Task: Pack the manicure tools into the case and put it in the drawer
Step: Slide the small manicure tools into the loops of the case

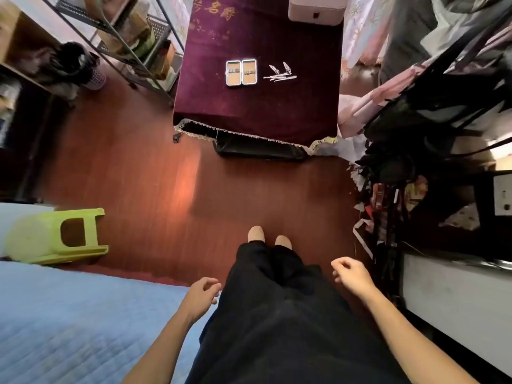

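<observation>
A small manicure case [241, 72] lies open flat on a table covered with a dark purple cloth [257, 112], far ahead of me. Just right of it, several silver manicure tools [280, 73] lie loose in a small heap on the cloth. My left hand [201, 296] and my right hand [351, 275] hang low at my sides, well short of the table, fingers loosely curled and holding nothing. No drawer is plainly visible.
A white box [315, 9] sits at the table's far end. A green plastic stool [58, 236] lies tipped at the left, beside a blue bed [69, 322]. A metal shelf rack [130, 37] stands left of the table; dark clutter [393, 173] lines the right. Red-brown floor [155, 176] stretches between.
</observation>
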A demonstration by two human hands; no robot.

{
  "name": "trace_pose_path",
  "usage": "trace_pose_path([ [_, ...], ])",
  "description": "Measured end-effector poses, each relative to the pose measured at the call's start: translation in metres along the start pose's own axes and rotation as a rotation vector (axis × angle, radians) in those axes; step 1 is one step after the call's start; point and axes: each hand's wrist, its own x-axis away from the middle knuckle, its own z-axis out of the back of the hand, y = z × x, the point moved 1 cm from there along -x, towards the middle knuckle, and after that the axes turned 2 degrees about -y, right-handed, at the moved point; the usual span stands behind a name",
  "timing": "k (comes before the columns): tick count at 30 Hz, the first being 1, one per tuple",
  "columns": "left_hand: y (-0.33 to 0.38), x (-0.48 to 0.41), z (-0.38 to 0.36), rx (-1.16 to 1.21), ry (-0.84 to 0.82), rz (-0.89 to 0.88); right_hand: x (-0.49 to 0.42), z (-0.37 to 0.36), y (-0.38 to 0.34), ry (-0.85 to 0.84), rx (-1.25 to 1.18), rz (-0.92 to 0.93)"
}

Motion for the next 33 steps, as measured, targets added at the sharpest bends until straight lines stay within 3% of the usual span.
trace_pose_path([
  [11, 0.015, -0.061, 0.079, 0.033, -0.001, 0.135, -0.057, 0.017, -0.153, 0.068, -0.064, 0.122],
  [25, 0.265, -0.161, 0.179, 0.14, 0.009, -0.193, -0.09, 0.047, -0.149, 0.036, 0.015, -0.242],
  [33, 0.307, -0.192, 0.195, 0.108, 0.023, -0.042, -0.173, 0.089, -0.263, 0.033, -0.025, -0.156],
])
